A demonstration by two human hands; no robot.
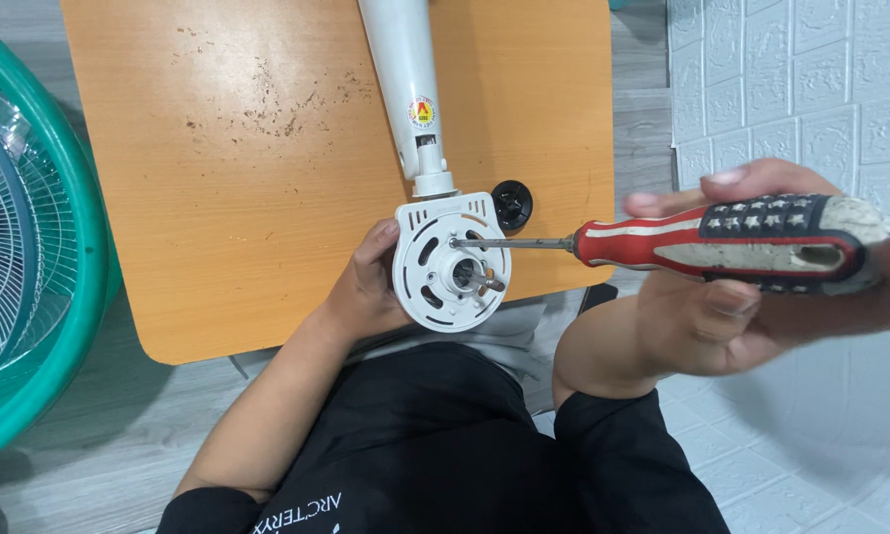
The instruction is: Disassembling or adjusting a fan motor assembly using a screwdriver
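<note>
one screwdriver point(662, 242), one motor housing point(452, 261), perhaps one knob point(512, 204)

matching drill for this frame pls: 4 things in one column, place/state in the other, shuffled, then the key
Things:
1. screwdriver
2. white motor housing
3. black knob
4. green fan guard

Places or states:
A. lying on the wooden table, beside the white stem
B. gripped in the right hand, tip at a hole in the round plate
C. on the floor, to the left of the table
D. steadied at the table's near edge by the left hand

Pairs: 1-B, 2-D, 3-A, 4-C
</note>
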